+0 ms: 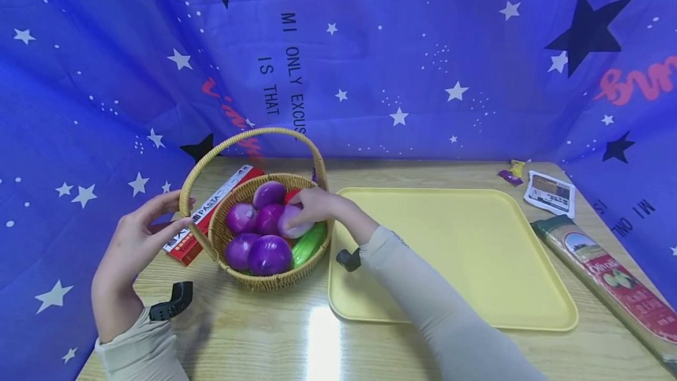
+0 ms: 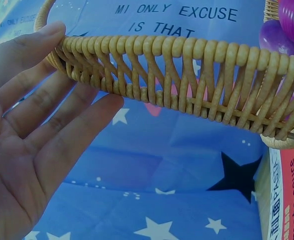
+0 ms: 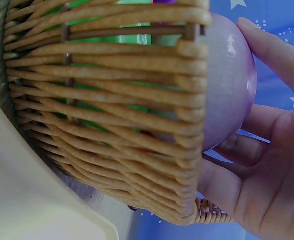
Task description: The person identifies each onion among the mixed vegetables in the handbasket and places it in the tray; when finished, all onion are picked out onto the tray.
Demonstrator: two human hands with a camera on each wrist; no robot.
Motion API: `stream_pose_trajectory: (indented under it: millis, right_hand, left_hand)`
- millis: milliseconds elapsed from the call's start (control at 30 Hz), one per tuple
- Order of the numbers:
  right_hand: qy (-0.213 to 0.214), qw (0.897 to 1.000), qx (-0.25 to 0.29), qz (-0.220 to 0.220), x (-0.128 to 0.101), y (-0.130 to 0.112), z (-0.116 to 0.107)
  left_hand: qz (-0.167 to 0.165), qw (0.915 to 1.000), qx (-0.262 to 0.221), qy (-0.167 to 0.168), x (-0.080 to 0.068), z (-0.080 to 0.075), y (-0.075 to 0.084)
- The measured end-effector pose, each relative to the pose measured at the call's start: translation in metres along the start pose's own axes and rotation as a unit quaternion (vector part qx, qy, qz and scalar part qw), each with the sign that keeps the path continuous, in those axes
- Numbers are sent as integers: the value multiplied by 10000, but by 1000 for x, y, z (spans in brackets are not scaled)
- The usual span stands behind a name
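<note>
A wicker basket (image 1: 275, 282) stands on the left of the table, filled with several purple onions (image 1: 270, 255), a shiny green vegetable (image 1: 310, 246) and a mostly hidden red item (image 1: 290, 195). My left hand (image 1: 129, 243) holds the left side of its arched handle (image 1: 275, 130); in the left wrist view the thumb lies on one edge and the fingers on the other. Inside the basket's right side, my right hand (image 1: 316, 204) grips a paler purple-white onion (image 3: 231, 80). From the right wrist, that onion shows above the rim, thumb and fingers around it.
Right of the basket lies a yellow tray (image 1: 449, 251). A red and white pasta box (image 1: 211, 210) sits behind the basket. At the far right are a pasta bag (image 1: 608, 278), a white packet (image 1: 550, 194) and small wrapped candies (image 1: 512, 174). Blue star-printed cloth (image 1: 370, 57) surrounds the table.
</note>
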State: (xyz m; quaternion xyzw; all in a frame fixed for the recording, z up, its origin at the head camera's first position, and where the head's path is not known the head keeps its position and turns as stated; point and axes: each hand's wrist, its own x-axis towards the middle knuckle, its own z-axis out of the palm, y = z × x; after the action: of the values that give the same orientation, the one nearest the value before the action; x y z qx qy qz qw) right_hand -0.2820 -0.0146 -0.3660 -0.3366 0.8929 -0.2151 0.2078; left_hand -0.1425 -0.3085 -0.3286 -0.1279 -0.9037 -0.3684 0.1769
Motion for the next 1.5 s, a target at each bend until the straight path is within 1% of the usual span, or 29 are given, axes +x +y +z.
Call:
stream_pose_trajectory:
  millis: [167,367,533,700,867,967,1100,1300,1500]
  right_hand:
    - [115,9998,-8,-136,-3,-1,-4]
    - [326,9992,47,-243,-13,-2,-14]
    - [505,9975,277,-402,-30,-2,-26]
    - [812,9929,659,-562,-53,7,-37]
    - [1231,9827,1220,-656,-75,22,-46]
    - [1559,9763,1344,-669,-85,32,-51]
    - [1940,9705,1311,-574,-93,49,-56]
    - [2427,9627,1165,-276,-96,80,-56]
    - [2639,9592,1008,-81,-97,109,-47]
  left_hand:
    - [62,10000,-26,16,1,1,0]
    - [8,9999,-115,-50,0,0,0]
    - [-12,9998,-180,-73,0,1,1]
    - [0,9998,-168,-58,0,2,2]
    - [-40,9999,-104,-65,-1,1,3]
    - [-94,9999,-69,-90,-1,0,2]
    - [-152,9998,-39,-109,-1,0,1]
    - [-118,9999,-45,-92,-2,0,1]
    - [-90,9999,-59,-94,-1,0,1]
